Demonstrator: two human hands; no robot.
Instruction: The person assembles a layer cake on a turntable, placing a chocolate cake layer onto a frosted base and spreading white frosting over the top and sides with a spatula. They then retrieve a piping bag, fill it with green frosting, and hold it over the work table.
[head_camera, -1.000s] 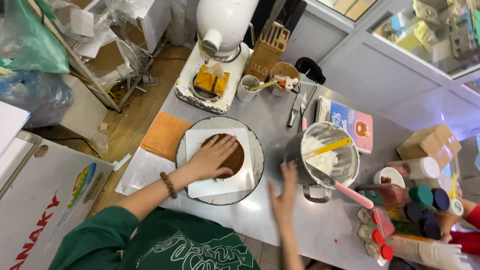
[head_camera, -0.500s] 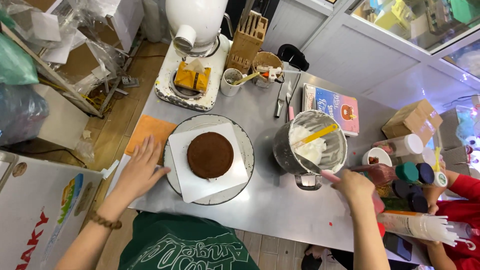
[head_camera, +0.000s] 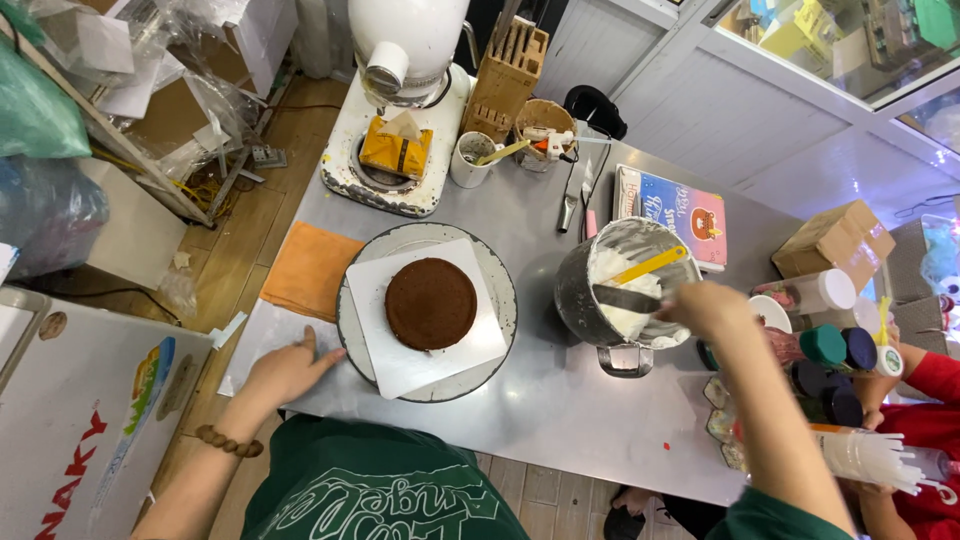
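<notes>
Right hand holds spatula in cream bowl; left hand beside turntable

I see an orange packet on the mixer base, a brown cardboard box at the table's far right, and a colourful book behind the bowl.

My small baking kitchen.
A steel table lies under my hands: a cake on its turntable between them, cream bowl under my right, mixer and knife block beyond, packaging clutter off my left.
</notes>
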